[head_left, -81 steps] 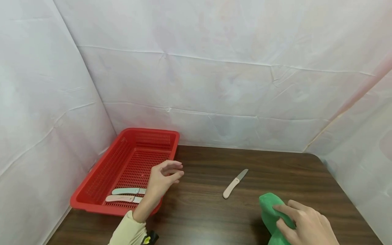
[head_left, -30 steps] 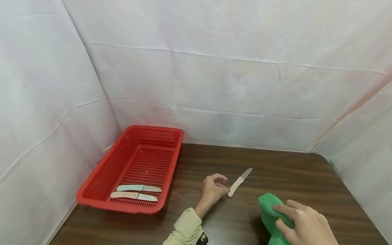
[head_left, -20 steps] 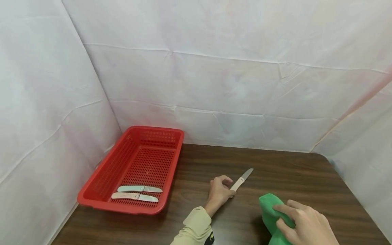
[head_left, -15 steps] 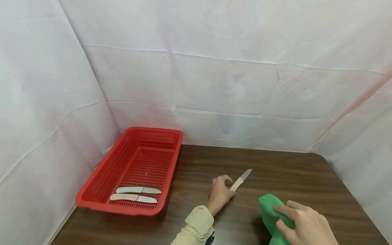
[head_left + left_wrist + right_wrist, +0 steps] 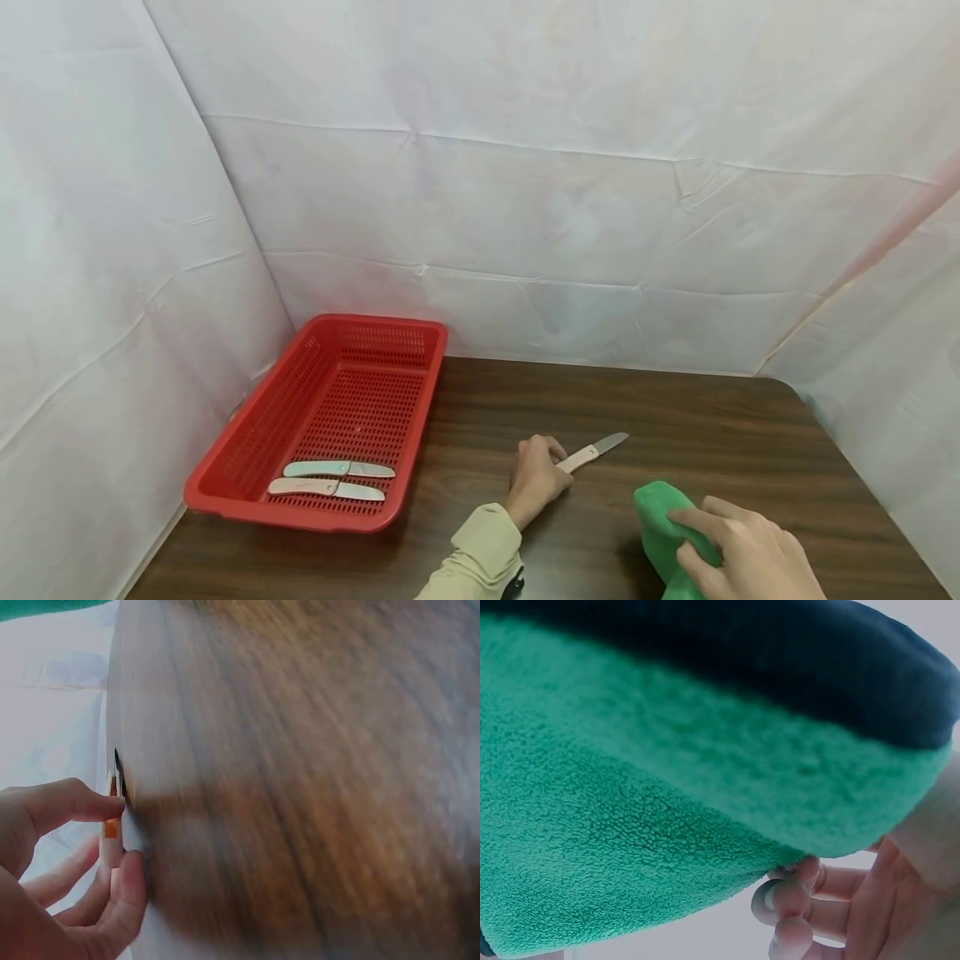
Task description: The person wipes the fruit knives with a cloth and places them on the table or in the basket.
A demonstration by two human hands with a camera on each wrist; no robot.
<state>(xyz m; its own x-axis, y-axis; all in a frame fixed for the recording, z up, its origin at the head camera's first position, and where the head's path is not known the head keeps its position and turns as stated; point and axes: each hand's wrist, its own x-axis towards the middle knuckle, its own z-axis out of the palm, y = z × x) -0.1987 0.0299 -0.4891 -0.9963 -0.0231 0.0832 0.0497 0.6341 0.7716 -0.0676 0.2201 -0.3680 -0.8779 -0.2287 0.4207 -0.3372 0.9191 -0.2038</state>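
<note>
My left hand (image 5: 536, 479) pinches the pale pink handle of a small knife (image 5: 579, 459) over the middle of the table; the blade points away to the right. In the left wrist view, the thumb and fingers close on the knife handle (image 5: 112, 838), and the knife is seen nearly edge-on, so whether it touches the table is hard to tell. At the lower right, my right hand (image 5: 753, 552) pinches a green fluffy cloth (image 5: 660, 510). The right wrist view shows the cloth (image 5: 645, 825) hanging from the fingertips, with a dark border along its edge.
A red perforated plastic basket (image 5: 430, 392) stands at the left. Inside it lie a knife with a light blue handle (image 5: 318, 468) and one with a pink handle (image 5: 303, 485), side by side. White sheeting (image 5: 525, 208) walls off the dark wooden table (image 5: 675, 400).
My left hand moved from beside the basket rightward to the knife on the table and took its handle. The blade has swung clockwise. My right hand stayed in place with the cloth.
</note>
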